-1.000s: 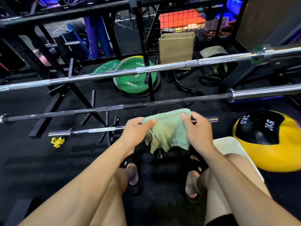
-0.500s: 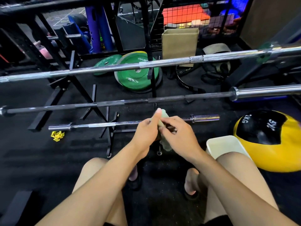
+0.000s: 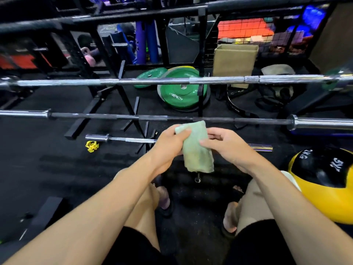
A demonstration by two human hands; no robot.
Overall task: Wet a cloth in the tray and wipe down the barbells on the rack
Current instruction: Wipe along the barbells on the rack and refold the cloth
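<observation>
A pale green cloth [image 3: 196, 150] hangs folded between my hands, in front of the rack. My left hand [image 3: 168, 144] grips its upper left edge, thumb on top. My right hand [image 3: 223, 144] pinches its right side. Three barbells lie across the rack: a chrome one [image 3: 172, 81] highest, a dark one [image 3: 114, 117] in the middle, and a short chrome bar [image 3: 126, 139] lowest, partly hidden behind my hands. Only a white sliver of the tray [image 3: 290, 178] shows beside my right forearm.
A yellow and black medicine ball [image 3: 324, 178] sits on the floor at right. Green weight plates [image 3: 181, 92] lean behind the rack's black upright [image 3: 201, 60], next to a cardboard box [image 3: 235, 60]. A yellow clip [image 3: 92, 146] lies on the black floor at left.
The cloth went from spread wide, to bunched between my hands, to a folded strip hanging down. The view has tilted up slightly, and the tray is now mostly covered by my right arm.
</observation>
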